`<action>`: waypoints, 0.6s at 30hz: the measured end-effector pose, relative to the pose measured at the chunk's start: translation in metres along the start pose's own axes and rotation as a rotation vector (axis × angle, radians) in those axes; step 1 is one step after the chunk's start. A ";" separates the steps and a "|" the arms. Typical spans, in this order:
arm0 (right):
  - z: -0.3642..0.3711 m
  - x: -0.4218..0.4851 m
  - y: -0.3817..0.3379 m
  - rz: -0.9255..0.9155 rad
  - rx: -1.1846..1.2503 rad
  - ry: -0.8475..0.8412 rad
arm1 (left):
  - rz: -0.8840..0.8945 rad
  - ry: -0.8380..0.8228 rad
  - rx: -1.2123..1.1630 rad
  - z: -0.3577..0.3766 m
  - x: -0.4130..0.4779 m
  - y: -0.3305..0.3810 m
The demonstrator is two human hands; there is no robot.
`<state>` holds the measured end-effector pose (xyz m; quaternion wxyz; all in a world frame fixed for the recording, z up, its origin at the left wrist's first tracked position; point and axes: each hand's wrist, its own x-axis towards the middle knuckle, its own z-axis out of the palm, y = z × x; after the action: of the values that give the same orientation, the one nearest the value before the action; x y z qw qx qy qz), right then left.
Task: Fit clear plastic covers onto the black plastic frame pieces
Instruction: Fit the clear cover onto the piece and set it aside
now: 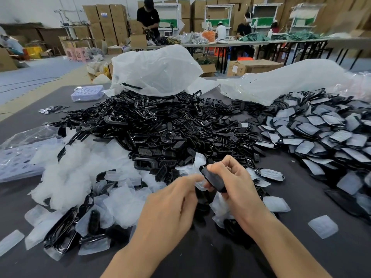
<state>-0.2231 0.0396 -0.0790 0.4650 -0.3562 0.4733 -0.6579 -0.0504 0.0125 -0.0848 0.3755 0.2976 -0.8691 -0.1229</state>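
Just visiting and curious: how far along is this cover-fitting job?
Done: a heap of covered frames on the right. In hand: the right hand grips one black frame while the left hand pinches a clear cover against it. Remaining: the pile of bare frames, centre.

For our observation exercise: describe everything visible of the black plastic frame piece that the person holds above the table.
The black plastic frame piece is a rounded oblong shell, tilted with its upper end toward the left. The right hand grips it, fingers curled round its right side. The left hand seems to pinch a translucent clear cover against its lower left edge. It hangs above the dark table.
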 end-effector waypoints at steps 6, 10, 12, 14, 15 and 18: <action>0.004 -0.003 0.002 0.001 -0.032 -0.078 | 0.020 -0.045 0.017 -0.002 0.001 -0.002; 0.005 -0.007 0.005 0.026 -0.048 -0.158 | -0.029 -0.028 0.037 -0.001 0.001 -0.005; 0.004 -0.011 0.006 0.054 -0.083 -0.188 | -0.060 0.000 0.008 0.000 0.001 -0.007; 0.001 -0.016 0.006 0.070 -0.144 -0.215 | -0.094 0.028 -0.069 0.000 0.001 -0.009; -0.001 -0.019 0.005 0.060 -0.191 -0.229 | -0.123 0.036 -0.115 0.000 0.001 -0.008; -0.007 -0.027 0.003 -0.020 -0.339 -0.208 | -0.200 0.022 -0.239 0.004 0.001 -0.003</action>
<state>-0.2203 0.0668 -0.0851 0.4385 -0.5001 0.5230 -0.5330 -0.0525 0.0097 -0.0876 0.4037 0.3371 -0.8101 -0.2592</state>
